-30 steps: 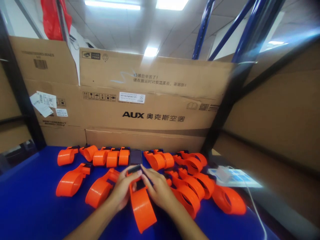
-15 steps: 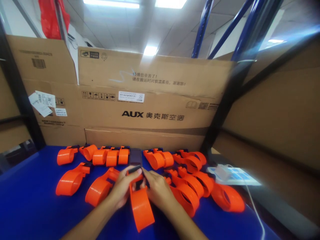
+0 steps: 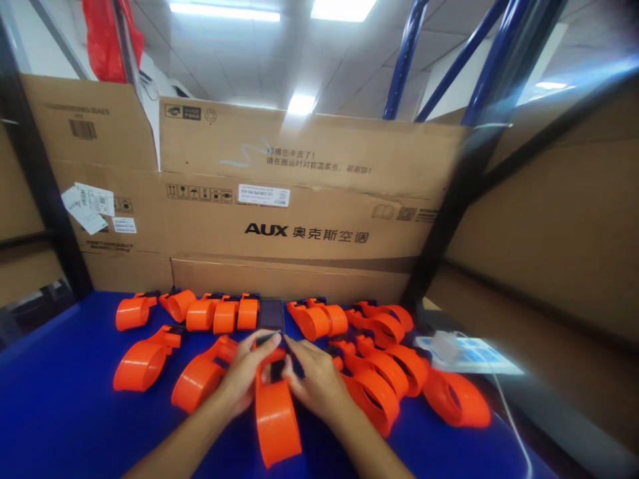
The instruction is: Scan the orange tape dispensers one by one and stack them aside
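The left hand is curling around the far end of an orange tape dispenser, fingers half closed on its left side with the fingertips meeting at a small black part on top. The right hand is closing on the same end from the other side, fingers bent and pressing against the dispenser's neck. The dispenser itself is lying on the blue table between both wrists, its round body pointing back toward the person.

Just left of the left hand, two more orange dispensers are lying on their sides. Right of the right hand, a cluster of orange dispensers is overlapping, touching one another. Beyond the fingertips, a dark phone is lying flat, with a row of orange dispensers spreading to either side of it. Farther right, a white charger is sitting on a pale card, its cable trailing toward the table edge.

Behind everything, a flattened cardboard box printed AUX is standing as a wall; whether anything is inside it cannot be told
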The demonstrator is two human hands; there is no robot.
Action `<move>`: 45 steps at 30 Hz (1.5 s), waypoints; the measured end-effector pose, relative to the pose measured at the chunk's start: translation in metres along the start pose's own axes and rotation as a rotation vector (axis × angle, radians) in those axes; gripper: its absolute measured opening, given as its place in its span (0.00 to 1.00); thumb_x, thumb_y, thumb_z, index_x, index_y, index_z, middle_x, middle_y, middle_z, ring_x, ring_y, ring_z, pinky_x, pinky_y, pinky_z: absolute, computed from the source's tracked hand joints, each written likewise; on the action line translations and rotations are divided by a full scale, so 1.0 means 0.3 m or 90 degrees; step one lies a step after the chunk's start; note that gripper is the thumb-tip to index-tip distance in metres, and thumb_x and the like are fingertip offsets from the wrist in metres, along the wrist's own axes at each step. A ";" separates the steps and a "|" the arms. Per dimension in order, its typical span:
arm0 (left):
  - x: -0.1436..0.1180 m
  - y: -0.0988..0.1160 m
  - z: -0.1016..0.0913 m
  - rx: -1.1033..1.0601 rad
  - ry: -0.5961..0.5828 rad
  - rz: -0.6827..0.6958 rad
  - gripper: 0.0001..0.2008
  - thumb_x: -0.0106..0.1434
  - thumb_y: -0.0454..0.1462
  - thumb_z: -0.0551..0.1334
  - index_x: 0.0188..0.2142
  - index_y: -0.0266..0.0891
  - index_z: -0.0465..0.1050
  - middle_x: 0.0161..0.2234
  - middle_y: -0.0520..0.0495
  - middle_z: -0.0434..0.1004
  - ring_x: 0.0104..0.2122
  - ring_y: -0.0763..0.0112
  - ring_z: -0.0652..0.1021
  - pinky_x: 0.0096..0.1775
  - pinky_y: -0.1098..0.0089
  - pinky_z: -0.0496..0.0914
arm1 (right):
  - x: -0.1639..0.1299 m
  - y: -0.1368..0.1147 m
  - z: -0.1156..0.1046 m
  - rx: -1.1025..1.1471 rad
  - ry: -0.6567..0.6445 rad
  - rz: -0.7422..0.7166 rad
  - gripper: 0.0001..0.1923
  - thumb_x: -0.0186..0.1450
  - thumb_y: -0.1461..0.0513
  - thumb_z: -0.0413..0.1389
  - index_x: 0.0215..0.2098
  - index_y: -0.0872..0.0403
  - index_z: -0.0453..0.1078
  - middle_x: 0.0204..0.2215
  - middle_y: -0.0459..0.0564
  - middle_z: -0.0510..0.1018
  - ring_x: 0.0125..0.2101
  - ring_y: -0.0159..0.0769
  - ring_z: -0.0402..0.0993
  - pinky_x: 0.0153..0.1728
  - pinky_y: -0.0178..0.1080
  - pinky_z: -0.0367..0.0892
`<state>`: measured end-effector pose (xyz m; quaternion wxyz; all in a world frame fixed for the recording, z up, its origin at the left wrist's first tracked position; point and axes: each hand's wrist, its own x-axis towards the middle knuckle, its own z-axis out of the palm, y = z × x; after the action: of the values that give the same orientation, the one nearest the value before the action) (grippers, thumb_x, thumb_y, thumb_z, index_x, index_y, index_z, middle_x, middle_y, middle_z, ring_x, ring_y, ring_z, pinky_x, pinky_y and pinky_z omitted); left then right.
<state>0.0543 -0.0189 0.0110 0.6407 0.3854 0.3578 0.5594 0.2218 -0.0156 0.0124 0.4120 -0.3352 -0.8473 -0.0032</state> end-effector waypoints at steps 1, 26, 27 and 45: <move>0.003 -0.003 -0.001 0.003 0.003 0.004 0.22 0.51 0.50 0.72 0.39 0.39 0.75 0.18 0.57 0.69 0.12 0.82 0.63 0.16 0.78 0.56 | 0.005 0.002 -0.006 0.017 0.006 0.006 0.20 0.66 0.65 0.54 0.57 0.56 0.67 0.37 0.56 0.80 0.34 0.41 0.78 0.38 0.41 0.76; 0.011 0.001 0.009 -0.050 0.031 0.049 0.21 0.50 0.49 0.73 0.34 0.38 0.71 0.16 0.61 0.60 0.14 0.84 0.58 0.17 0.79 0.53 | 0.026 -0.007 -0.027 0.140 0.077 0.128 0.14 0.72 0.61 0.47 0.50 0.54 0.70 0.39 0.54 0.80 0.38 0.39 0.79 0.40 0.39 0.73; 0.011 0.006 0.008 -0.058 0.039 0.051 0.21 0.49 0.49 0.73 0.33 0.38 0.70 0.16 0.61 0.59 0.13 0.84 0.58 0.17 0.79 0.52 | 0.027 -0.003 -0.028 0.155 0.094 0.156 0.14 0.73 0.60 0.45 0.47 0.54 0.71 0.36 0.53 0.81 0.34 0.38 0.79 0.37 0.37 0.73; 0.013 0.004 0.008 -0.051 0.111 0.062 0.20 0.50 0.47 0.73 0.33 0.39 0.69 0.16 0.62 0.58 0.15 0.83 0.58 0.17 0.80 0.54 | 0.022 0.067 0.079 0.017 0.024 0.272 0.24 0.61 0.72 0.49 0.54 0.58 0.69 0.47 0.59 0.79 0.48 0.44 0.75 0.51 0.43 0.70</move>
<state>0.0562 -0.0153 0.0131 0.5941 0.3265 0.3703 0.6350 0.2139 0.0104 -0.0041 0.4233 -0.5017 -0.7491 0.0892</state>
